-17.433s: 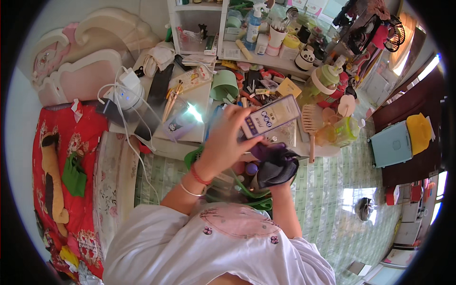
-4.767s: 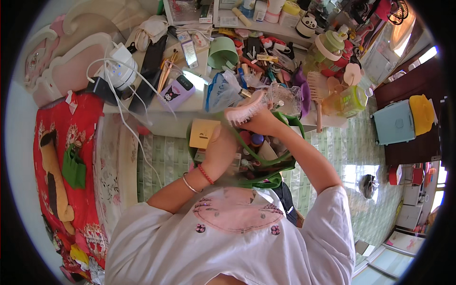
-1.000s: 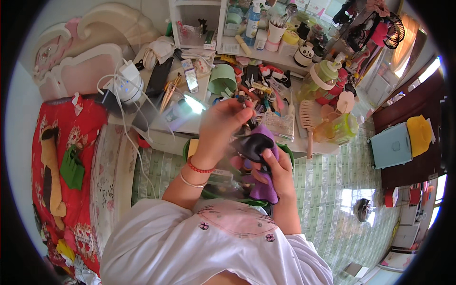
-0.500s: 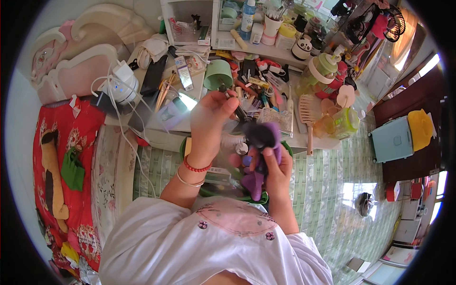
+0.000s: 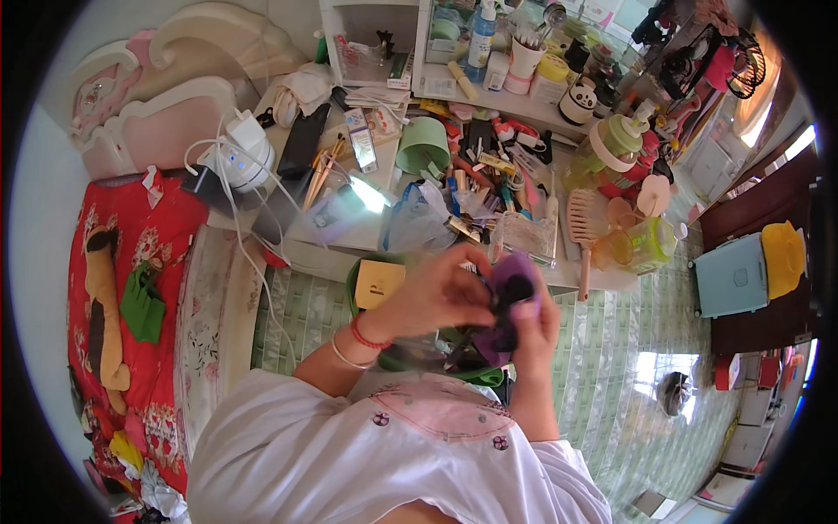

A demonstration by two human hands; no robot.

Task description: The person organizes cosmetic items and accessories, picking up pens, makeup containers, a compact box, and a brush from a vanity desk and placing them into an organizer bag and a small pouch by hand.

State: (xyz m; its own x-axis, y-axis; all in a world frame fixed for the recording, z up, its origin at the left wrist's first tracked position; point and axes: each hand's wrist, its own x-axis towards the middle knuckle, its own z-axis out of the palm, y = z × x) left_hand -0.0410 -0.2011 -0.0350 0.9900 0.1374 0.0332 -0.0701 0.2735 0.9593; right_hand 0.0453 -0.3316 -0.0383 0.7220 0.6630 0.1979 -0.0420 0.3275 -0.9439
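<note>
My right hand (image 5: 539,325) grips a soft purple and black bundle (image 5: 515,284), its thumb pressed on the dark part. The bundle's exact kind cannot be made out. My left hand (image 5: 447,295) is curled against the bundle's left side, fingers drawn together; what they pinch is hidden and slightly blurred. Below both hands stands a green tub (image 5: 352,286), partly covered by my arms. A yellowish square box (image 5: 381,283) sits in it, beside my left wrist.
On the white desk beyond are an open drawer-like space of small cosmetics, a green cup (image 5: 423,144), a clear plastic bag (image 5: 421,217), a pink hairbrush (image 5: 583,227) and a green bottle (image 5: 644,246). White cables (image 5: 249,236) hang at the left, beside a red-covered bed (image 5: 166,227).
My left hand has come down from over the desk to the bundle, uncovering the plastic bag. The bundle and my right hand have shifted slightly right in view.
</note>
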